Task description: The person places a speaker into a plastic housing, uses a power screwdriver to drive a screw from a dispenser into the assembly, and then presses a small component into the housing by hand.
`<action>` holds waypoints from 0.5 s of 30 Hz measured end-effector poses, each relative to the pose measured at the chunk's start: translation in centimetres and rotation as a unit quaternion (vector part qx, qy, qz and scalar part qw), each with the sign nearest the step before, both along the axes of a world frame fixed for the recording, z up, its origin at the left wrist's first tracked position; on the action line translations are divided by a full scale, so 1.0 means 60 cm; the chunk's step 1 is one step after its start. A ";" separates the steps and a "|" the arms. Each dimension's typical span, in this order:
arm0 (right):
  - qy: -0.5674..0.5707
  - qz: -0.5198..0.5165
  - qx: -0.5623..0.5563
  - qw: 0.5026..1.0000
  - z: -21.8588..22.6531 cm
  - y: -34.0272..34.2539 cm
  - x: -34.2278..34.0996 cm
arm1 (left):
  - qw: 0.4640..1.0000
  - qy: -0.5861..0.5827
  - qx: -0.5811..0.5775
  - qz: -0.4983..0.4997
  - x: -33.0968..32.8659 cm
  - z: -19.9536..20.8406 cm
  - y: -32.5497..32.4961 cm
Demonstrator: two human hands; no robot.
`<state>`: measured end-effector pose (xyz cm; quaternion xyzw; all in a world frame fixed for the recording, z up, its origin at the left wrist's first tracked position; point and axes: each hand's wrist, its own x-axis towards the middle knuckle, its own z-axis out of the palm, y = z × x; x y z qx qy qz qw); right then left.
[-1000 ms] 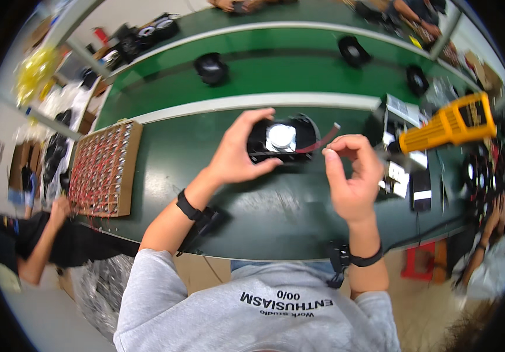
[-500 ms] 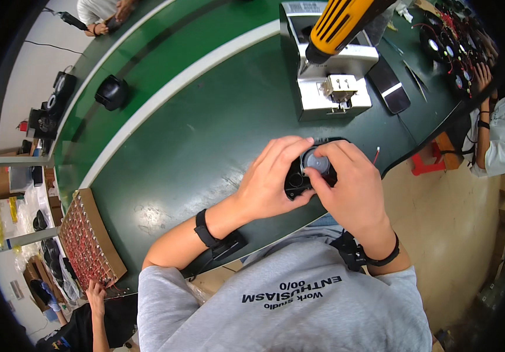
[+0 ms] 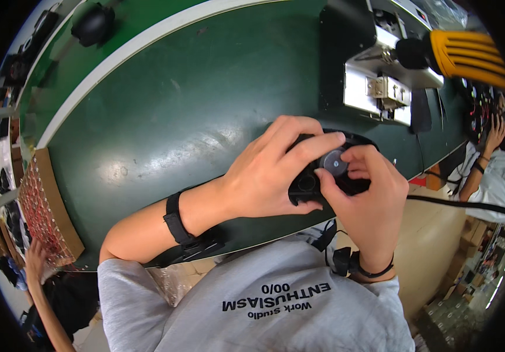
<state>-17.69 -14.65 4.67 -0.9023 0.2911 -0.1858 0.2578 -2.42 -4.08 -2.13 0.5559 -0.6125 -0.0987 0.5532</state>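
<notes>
Compared with half a second ago, both hands and the black fan housing (image 3: 322, 176) are being shown larger and nearer the middle of the view, and the metal fixture (image 3: 375, 88) with the yellow-handled electric screwdriver (image 3: 469, 53) is being carried toward the upper right. Now the fan housing is being clasped from the left by the left hand (image 3: 264, 176), whose fingers (image 3: 305, 149) are being curled over its top edge while the thumb is being pressed under its lower edge. From the right it is being pinched by the right hand (image 3: 369, 199), the thumb and forefinger being closed around the round grey hub (image 3: 334, 162) at the housing's centre. The housing is being held just above the near edge of the dark green bench mat (image 3: 164, 117), between the two sets of fingertips. Beyond the fingers, the metal fixture is being left untouched, well apart from them. Far to the left of the left-hand fingers, a cardboard tray of small reddish parts (image 3: 41, 211) is being reached into by another person's hand (image 3: 32, 258). A black rounded object (image 3: 94, 23) is being left on the green strip at the upper left. A second co-worker's arms (image 3: 487, 146) are being seen at the right rim.
</notes>
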 end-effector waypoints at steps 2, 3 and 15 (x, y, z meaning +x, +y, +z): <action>0.016 -0.007 0.008 1.000 0.006 0.004 0.000 | 1.000 -0.011 0.001 -0.002 0.000 -0.001 0.000; 0.026 -0.024 0.017 0.999 0.010 0.006 0.000 | 1.000 -0.002 0.004 -0.008 -0.001 -0.001 0.000; 0.008 -0.023 0.029 0.999 0.003 -0.004 -0.001 | 0.999 0.011 0.016 -0.029 0.005 -0.008 -0.007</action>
